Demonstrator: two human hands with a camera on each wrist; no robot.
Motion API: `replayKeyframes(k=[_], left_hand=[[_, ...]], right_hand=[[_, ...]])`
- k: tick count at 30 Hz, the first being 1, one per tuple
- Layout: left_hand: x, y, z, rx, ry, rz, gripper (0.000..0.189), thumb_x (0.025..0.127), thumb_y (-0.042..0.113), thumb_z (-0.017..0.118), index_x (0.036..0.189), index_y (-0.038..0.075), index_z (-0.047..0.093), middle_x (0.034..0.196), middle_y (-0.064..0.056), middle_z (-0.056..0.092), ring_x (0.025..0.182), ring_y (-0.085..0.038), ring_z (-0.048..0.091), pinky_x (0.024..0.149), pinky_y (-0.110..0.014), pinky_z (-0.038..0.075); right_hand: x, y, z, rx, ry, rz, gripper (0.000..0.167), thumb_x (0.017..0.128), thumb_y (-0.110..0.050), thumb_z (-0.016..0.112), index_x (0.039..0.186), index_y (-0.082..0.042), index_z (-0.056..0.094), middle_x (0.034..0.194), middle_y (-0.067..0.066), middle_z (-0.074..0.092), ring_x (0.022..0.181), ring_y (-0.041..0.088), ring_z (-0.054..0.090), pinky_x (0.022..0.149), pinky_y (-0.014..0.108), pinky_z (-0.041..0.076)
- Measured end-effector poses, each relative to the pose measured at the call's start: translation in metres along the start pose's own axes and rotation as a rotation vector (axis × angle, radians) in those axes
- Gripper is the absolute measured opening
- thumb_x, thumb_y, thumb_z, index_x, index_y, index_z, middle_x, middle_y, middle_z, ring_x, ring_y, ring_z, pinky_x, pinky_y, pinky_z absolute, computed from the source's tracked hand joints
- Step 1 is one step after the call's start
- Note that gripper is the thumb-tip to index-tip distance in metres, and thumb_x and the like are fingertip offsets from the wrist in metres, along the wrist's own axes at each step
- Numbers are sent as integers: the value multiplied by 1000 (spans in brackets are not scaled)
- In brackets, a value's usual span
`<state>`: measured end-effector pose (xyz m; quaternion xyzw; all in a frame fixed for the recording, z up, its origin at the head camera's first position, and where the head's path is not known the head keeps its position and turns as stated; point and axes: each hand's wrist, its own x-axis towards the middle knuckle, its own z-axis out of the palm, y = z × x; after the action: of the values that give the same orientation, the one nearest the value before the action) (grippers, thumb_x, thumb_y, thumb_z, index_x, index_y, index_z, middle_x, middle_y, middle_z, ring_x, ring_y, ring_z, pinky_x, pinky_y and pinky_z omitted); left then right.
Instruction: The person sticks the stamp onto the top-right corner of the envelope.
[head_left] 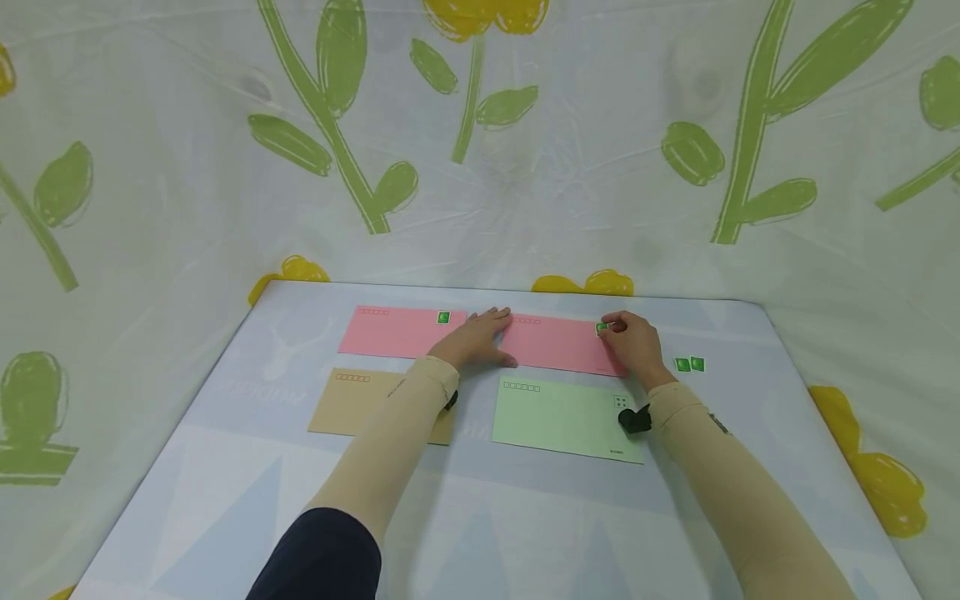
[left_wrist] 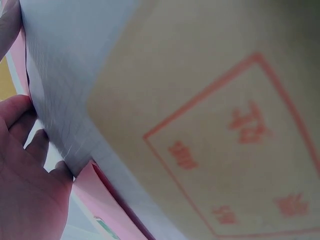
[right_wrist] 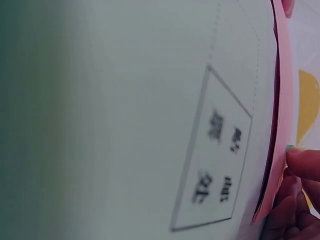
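A green stamp (head_left: pixel 602 327) lies at the upper right corner of the right pink envelope (head_left: pixel 558 343), with the fingertips of my right hand (head_left: pixel 636 343) pinching it there. In the right wrist view, thumb and fingers (right_wrist: pixel 303 165) meet at the pink edge, and only a sliver of green shows. At that envelope's left end rests my left hand (head_left: pixel 478 340), fingers spread and holding nothing. To its left lies another pink envelope (head_left: pixel 393 335), which bears a green stamp (head_left: pixel 443 317) in its upper right corner.
Nearer me lie a brown envelope (head_left: pixel 341 410), partly under my left forearm, and a light green envelope (head_left: pixel 558 421) below my right wrist. Two loose green stamps (head_left: pixel 682 365) sit right of my right hand. A flower-patterned curtain (head_left: pixel 585 183) hangs behind the table (head_left: pixel 247 375).
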<state>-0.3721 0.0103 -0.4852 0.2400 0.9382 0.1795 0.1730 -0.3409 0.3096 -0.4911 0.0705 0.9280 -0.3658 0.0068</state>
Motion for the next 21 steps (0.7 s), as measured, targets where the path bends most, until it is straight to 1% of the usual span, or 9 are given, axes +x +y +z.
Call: replayKeyframes(k=[7, 11, 21], left_hand=[[0, 0, 0, -8, -5, 1, 99, 87, 50, 78, 162, 14, 26, 170, 2, 16, 157, -18, 6, 128, -38, 3], [-2, 1, -1, -8, -5, 3, 98, 87, 49, 78, 162, 14, 26, 170, 2, 16, 157, -19, 6, 128, -39, 3], [-2, 1, 0, 1, -1, -8, 98, 87, 49, 78, 163, 15, 25, 170, 3, 16, 157, -17, 6, 128, -37, 3]], right_hand=[[1, 2, 1, -27, -21, -4, 33, 102, -20, 62, 131, -5, 63, 118, 17, 60, 107, 32, 52, 98, 45, 50], [1, 1, 1, -31, -29, 8, 34, 102, -19, 62, 133, -4, 62, 119, 17, 59, 109, 32, 52, 100, 45, 50], [4, 2, 2, -29, -28, 14, 35, 101, -19, 63, 134, -6, 62, 120, 17, 59, 109, 32, 52, 100, 45, 50]])
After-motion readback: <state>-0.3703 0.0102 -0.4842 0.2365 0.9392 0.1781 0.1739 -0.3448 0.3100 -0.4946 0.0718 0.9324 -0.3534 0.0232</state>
